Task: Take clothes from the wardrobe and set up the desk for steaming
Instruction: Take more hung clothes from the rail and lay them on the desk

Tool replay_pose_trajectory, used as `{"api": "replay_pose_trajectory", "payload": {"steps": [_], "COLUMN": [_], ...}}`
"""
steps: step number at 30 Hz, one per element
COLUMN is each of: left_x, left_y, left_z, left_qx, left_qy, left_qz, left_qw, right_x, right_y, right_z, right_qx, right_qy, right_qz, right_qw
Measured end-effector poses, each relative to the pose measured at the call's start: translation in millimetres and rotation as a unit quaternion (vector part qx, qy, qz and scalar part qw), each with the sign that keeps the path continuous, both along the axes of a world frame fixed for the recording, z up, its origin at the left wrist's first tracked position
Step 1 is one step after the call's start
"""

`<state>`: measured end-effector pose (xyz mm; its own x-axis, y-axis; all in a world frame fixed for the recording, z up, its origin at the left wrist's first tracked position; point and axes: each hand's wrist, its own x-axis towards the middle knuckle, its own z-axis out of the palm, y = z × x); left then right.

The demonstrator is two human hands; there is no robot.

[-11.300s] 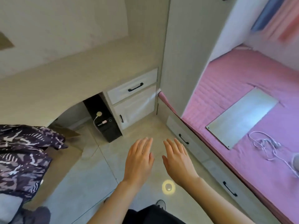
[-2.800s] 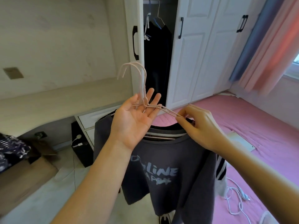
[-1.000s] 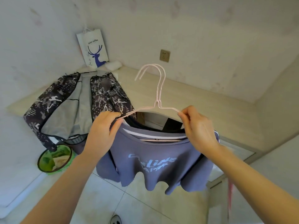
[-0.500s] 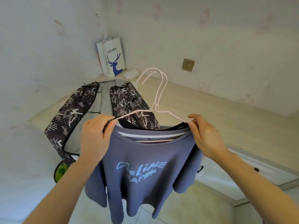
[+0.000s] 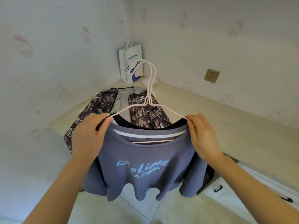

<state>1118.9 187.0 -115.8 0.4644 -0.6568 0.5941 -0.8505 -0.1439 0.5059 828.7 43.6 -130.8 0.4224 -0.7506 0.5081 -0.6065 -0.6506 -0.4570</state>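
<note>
A: Item one, as held?

B: Blue-grey T-shirt, light print on the chest, hung on pink wire hangers; two hooks are seen side by side, and a darker garment's neckline is glimpsed behind the collar. The bundle is held up in the air in front of the desk, not yet laid on it.

A: Grips?

B: Left hand is closed around the left shoulder of hanger and cloth, thumb pressed on the wire. Right hand is pinched closed on the right shoulder in the same way.

A: Handling notes?

B: Judged light, limp and easily creased; the hem is seen hanging in loose folds. The wire is judged thin and springy, so the shoulders are the points best taken, with the hooks kept together lest one slip free.

A: Other stock on the desk?

B: Patterned dark jacket, spread open at the corner, grey lining shown.

A: Containers?

B: One white paper bag with a blue deer print, stood upright against the wall; contents cannot be seen. Drawers under the desk are closed; contents unknown.
</note>
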Motion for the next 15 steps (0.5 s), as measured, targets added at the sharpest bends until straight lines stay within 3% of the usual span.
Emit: {"api": "replay_pose_trajectory", "payload": {"steps": [15], "left_x": [104.4], "left_y": [-123.2], "left_z": [72.4], "left_qx": [-0.056], "left_qy": [0.005], "left_qz": [0.026], "left_qw": [0.998], "right_x": [121.8], "right_y": [-154.3], "right_z": [71.0], "right_qx": [-0.074], "right_qy": [-0.093], "right_qz": [0.031], "right_qw": [0.992]}}
